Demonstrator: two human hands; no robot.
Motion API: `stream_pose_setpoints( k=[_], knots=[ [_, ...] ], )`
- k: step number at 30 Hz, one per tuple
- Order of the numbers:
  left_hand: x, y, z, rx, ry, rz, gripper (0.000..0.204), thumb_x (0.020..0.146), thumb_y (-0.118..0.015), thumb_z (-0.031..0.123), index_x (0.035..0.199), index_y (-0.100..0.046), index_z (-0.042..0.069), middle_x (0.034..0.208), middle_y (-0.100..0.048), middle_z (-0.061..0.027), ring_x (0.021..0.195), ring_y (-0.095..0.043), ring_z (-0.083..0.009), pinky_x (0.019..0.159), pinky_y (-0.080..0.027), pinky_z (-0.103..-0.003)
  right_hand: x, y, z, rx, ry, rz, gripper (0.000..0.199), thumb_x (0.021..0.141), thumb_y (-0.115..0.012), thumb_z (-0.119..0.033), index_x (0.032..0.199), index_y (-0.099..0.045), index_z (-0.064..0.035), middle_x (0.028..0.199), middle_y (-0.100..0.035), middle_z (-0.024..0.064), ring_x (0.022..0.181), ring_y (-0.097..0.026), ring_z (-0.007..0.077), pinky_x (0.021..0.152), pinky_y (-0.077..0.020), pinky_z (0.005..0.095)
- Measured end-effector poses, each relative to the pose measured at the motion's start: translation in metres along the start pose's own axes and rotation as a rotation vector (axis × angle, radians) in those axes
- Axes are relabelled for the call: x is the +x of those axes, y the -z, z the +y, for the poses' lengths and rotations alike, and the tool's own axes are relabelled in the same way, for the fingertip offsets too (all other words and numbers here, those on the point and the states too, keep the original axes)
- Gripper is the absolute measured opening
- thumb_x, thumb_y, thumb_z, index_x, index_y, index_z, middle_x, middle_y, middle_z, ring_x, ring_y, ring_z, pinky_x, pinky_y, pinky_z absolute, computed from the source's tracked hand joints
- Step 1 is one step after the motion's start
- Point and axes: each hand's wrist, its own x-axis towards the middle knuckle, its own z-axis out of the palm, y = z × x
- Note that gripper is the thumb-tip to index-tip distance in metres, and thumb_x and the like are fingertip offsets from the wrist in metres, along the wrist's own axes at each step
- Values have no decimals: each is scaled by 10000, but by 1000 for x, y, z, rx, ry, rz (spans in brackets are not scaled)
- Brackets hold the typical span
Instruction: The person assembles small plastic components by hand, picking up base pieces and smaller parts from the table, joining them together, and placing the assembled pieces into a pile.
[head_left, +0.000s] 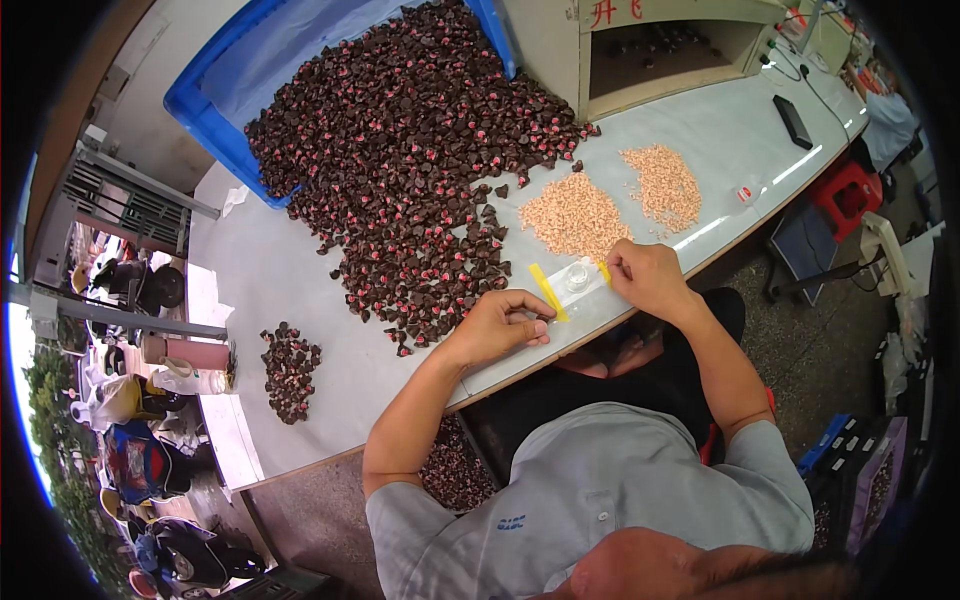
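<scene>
At the table's near edge, my left hand [502, 326] is closed, thumb and bent fingers drawn together beside a yellow tape strip [548, 290]. Anything it holds is too small to make out. My right hand [648, 280] pinches with its fingertips near a second, shorter yellow strip [604, 273]; what lies in the pinch is hidden. Between the hands, a small clear round piece [577, 277] is on the table, with clear tape around it. Just beyond lies a pile of small beige parts [575, 215], with a second beige pile [665, 188] to its right.
A big heap of small dark parts with red-pink centres [400, 150] spills from a blue tray [205, 105]. A smaller dark pile [290, 372] lies left. At the back stand an open-fronted box [660, 55] and a black flat object [792, 122]. A red stool [848, 195] is right.
</scene>
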Motion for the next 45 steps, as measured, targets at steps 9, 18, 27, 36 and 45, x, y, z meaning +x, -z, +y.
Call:
stream_pose_setpoints(
  k=[9, 18, 27, 36, 45],
  knots=[
    [1, -4, -3, -179, 20, -56, 226, 926, -629, 41, 1129, -609, -56, 973, -691, -128, 845, -690, -167, 767, -564, -272, -19, 5, -36, 454, 25, 47, 126, 752, -654, 40, 826, -572, -21, 825, -628, 62, 583, -557, 137, 515, -441, 242],
    [5, -5, -9, -175, 32, -62, 209, 914, -662, 79, 1077, -628, -48, 952, -685, -106, 838, -691, -169, 759, -569, -266, -17, -23, -73, 488, 156, 6, 135, 810, -667, 2, 911, -583, -30, 804, -616, 104, 662, -634, 265, 573, -491, 344],
    [6, -6, -9, -202, 40, 27, 187, 899, -685, 81, 1034, -645, -43, 945, -689, -104, 809, -692, -158, 707, -565, -249, -22, -29, -83, 241, 227, 115, 118, 836, -646, -29, 947, -608, -29, 810, -636, 106, 697, -640, 291, 592, -501, 375],
    [4, -6, -9, -189, 13, -6, 180, 883, -702, 74, 1022, -652, -30, 958, -692, -101, 806, -689, -154, 686, -554, -248, -13, -12, -70, 445, 92, -37, 146, 772, -689, -30, 901, -621, -31, 690, -654, 92, 551, -644, 221, 510, -499, 307],
    [4, -5, -10, -181, 46, -63, 168, 891, -696, 94, 1010, -651, -16, 915, -690, -94, 807, -692, -166, 689, -555, -252, -11, -17, -64, 386, 230, -85, 74, 785, -672, -97, 822, -610, -82, 615, -616, 78, 550, -622, 281, 491, -473, 372]
  ],
)
